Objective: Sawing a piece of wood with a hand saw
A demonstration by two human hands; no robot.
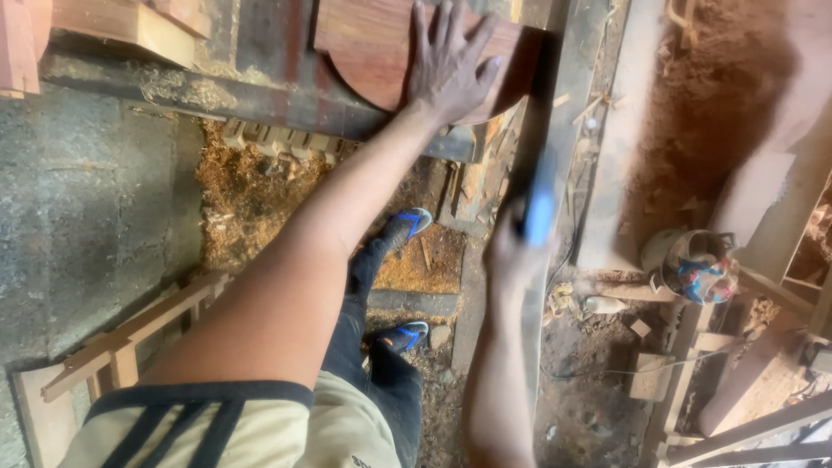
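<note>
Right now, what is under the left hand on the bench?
The left hand lies flat on a reddish wooden board with a rounded edge. The bench carries it; the hand covers part of the board.

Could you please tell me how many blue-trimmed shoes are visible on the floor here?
2: one shoe sits beside the left forearm, the other shoe lower down between both arms. None seems hidden.

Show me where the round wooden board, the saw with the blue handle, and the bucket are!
round wooden board [368, 52]: head view, bare reddish face.
saw [539, 208]: head view, blue handle.
bucket [693, 260]: head view, its rim.
</note>
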